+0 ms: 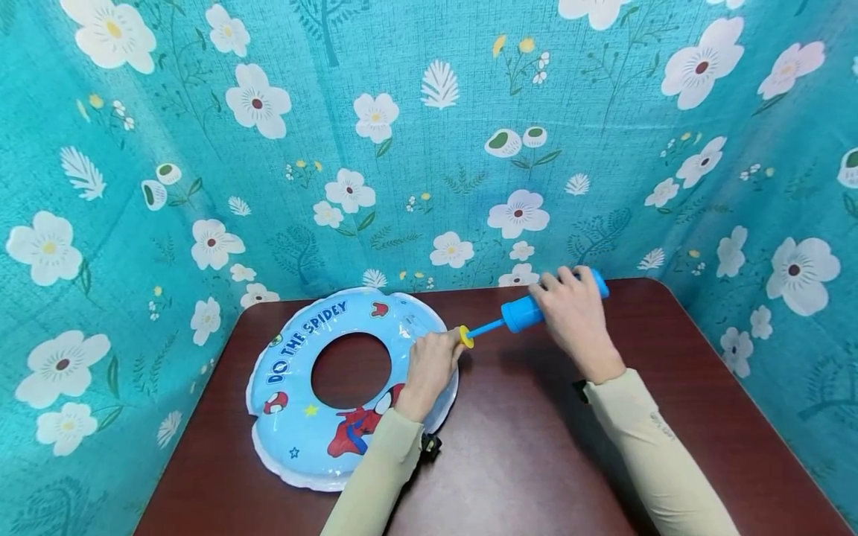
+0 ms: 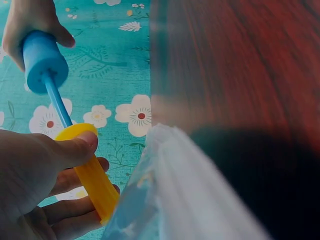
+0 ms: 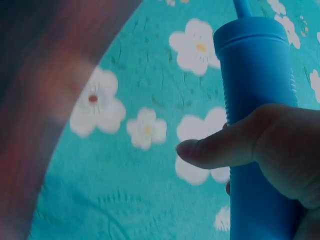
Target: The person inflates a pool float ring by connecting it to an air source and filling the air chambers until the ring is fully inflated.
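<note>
A hand pump with a blue barrel, a thin blue rod and a yellow nozzle end spans both hands. My right hand grips the barrel, its thumb lying across the side in the right wrist view. With the left hand I hold the yellow end, thumb just under its round flange. That end meets the edge of a light blue swim ring, which lies on the table and looks plump. Printed on the ring are "DO THE SPIDEY" and a red-and-blue figure. The valve is hidden behind my left fingers.
The dark red-brown table has rounded back corners. Teal flowered cloth hangs close behind it and along both sides. A dark wrist strap piece shows at the left cuff.
</note>
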Demonstrator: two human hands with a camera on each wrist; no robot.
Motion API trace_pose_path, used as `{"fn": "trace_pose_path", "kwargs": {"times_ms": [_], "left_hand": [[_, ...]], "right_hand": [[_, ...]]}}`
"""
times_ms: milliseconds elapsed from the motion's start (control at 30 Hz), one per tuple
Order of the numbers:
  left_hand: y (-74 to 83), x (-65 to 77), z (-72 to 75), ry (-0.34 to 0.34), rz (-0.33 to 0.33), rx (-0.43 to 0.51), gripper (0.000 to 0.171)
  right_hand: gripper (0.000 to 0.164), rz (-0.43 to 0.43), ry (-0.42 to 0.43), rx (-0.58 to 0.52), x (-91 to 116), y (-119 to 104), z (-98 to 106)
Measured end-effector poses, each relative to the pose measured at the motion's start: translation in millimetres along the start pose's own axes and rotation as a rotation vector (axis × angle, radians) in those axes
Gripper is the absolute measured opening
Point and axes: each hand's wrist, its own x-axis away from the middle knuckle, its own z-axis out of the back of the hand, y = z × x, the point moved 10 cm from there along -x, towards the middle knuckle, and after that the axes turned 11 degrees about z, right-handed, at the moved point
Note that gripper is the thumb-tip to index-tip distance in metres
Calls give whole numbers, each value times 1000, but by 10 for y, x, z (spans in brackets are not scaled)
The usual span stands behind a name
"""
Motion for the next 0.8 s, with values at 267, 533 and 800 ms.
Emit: {"fn": "trace_pose_path", "kwargs": {"times_ms": [267, 533, 800], "left_hand": [[8, 7, -17, 1, -17, 14, 13], [-2, 12, -41, 1, 0, -3, 12], [-5, 17, -30, -27, -12, -1, 14]], "right_hand": [[18, -17, -16, -19, -73, -426, -231], [13, -12, -49, -53, -52, -656, -393], [29, -56, -124, -90, 75, -450, -437]]}}
